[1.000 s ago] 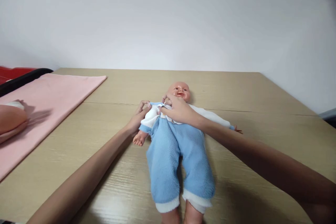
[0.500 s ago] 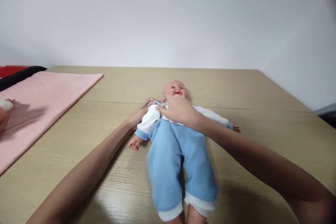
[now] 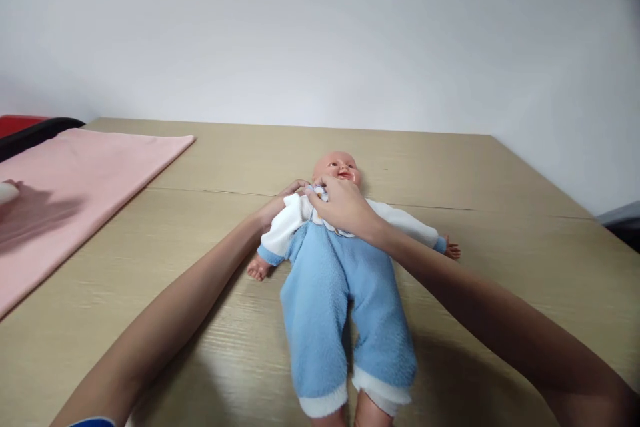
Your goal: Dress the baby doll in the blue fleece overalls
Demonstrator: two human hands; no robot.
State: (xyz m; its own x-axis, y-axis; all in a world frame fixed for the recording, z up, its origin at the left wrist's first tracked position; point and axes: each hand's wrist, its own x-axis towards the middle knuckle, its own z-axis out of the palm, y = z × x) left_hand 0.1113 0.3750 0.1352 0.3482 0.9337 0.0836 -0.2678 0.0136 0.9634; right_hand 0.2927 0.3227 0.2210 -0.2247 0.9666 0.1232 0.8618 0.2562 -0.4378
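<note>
A baby doll (image 3: 330,165) lies on its back on the table, head towards the wall and arms spread out. Its fleece outfit (image 3: 317,300) has blue trousers, white sleeves with blue cuffs and a patterned bib at the chest. My left hand (image 3: 276,210) is partly behind the doll's sleeve, its fingers bent over the shoulder at the collar. Across the chest lies my right hand (image 3: 345,207), thumb and fingers closed on the outfit's collar just below the chin. The fingertips of both hands nearly meet there, and the bit of cloth between them is small.
A pink cloth (image 3: 110,167) covers the left side of the wooden table (image 3: 225,153). On it, cut off by the view's edge, is a white object (image 3: 7,193) casting a shadow. Black and red items stand behind the cloth. A pale wall rises beyond the table.
My left hand has moved slightly up and inward at the doll's shoulder, lifting the sleeve top. My right fingers have shifted a little at the collar. The view has tilted slightly.
</note>
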